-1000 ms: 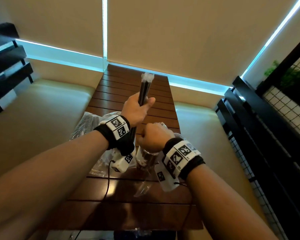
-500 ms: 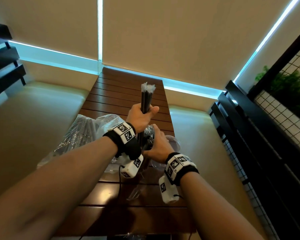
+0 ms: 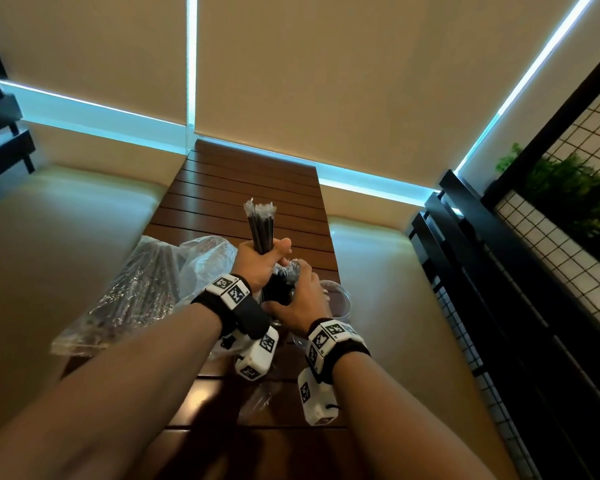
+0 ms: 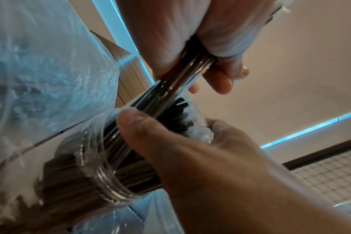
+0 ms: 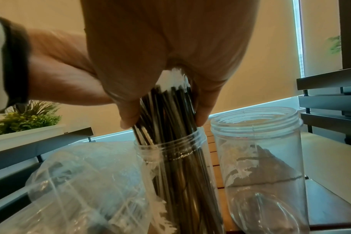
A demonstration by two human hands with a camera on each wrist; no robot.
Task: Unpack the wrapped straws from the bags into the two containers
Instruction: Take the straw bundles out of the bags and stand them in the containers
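Observation:
My left hand (image 3: 260,263) grips a bundle of black wrapped straws (image 3: 261,227) upright, its lower end going down into a clear jar (image 5: 170,146) that holds many straws (image 5: 166,114). My right hand (image 3: 297,301) sits over this jar, thumb and fingers (image 5: 128,114) curled round the tops of the straws in it. In the left wrist view the bundle (image 4: 182,74) runs from the left hand (image 4: 180,31) down past the right thumb into the jar's threaded neck (image 4: 106,182). A second clear jar (image 5: 256,142) stands empty just to the right.
A clear plastic bag (image 3: 136,282) with more straws lies on the left of the slatted wooden table (image 3: 250,181), partly over its edge. Padded benches flank the table. A black rack with plants (image 3: 568,202) runs along the right.
The left hand has brought the bundle lower, down towards the jar. The right hand has opened from a fist and now clasps the tops of the straws in the jar.

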